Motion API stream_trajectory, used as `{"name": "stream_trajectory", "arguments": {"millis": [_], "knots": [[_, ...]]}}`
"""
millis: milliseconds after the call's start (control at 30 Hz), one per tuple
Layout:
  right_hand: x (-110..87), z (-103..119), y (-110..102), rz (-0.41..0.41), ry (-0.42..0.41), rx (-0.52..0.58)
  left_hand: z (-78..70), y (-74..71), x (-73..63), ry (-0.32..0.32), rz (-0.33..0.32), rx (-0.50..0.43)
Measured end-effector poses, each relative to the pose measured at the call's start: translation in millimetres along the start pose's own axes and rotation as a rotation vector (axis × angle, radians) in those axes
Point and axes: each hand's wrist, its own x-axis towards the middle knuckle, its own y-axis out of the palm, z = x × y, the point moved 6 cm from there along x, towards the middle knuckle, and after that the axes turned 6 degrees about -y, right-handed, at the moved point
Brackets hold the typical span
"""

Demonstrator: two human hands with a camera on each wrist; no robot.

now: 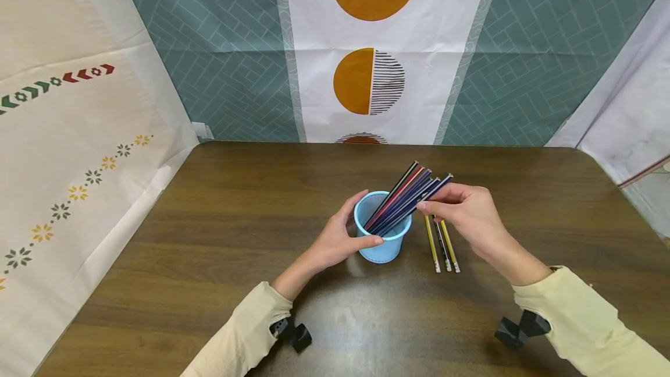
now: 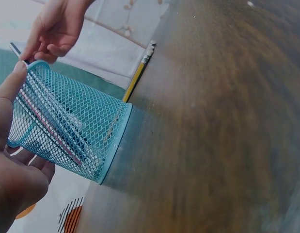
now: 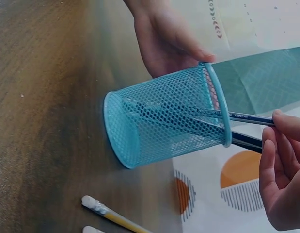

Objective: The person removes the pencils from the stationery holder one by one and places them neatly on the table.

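Right wrist view, left hand (image 3: 170, 41) holding mesh cup (image 3: 162, 116), grip partly hidden, cropped right hand (image 3: 288, 179) pinching pencil (image 3: 251, 118)

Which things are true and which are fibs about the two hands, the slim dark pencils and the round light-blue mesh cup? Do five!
1. The left hand holds the round light-blue mesh cup. True.
2. The right hand pinches a slim dark pencil. True.
3. The cup is upside down. False: it opens upward.
4. Five white-ended pencils lie beside the cup. False: just three slim, white-ended yellow or dark pencils lie on the brown wood-grain table.
5. Those three are nearer the left hand than the right. False: they are nearer the right.
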Motion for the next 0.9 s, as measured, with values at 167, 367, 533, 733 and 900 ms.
{"name": "stream_trajectory", "arguments": {"millis": [167,367,533,733,900], "knots": [[-0.6,8,-3,0.001,-0.031,-0.024,-0.1,-0.2,0.2,-0.008,-0.001,0.002],[-1.2,19,-8,-0.015,-0.074,-0.035,1.6,0.0,0.1,-0.007,0.003,0.004],[0.6,31,-13,-0.017,-0.134,-0.054,2.3,0.0,0.1,-0.007,0.001,-0.003],[3.2,40,-19,-0.017,-0.167,0.032,1.4,0.1,-0.5,-0.002,-0.003,0.001],[3.3,48,-25,-0.017,-0.209,0.16,0.5,0.2,-0.7,-0.001,-0.007,0.008]]}}
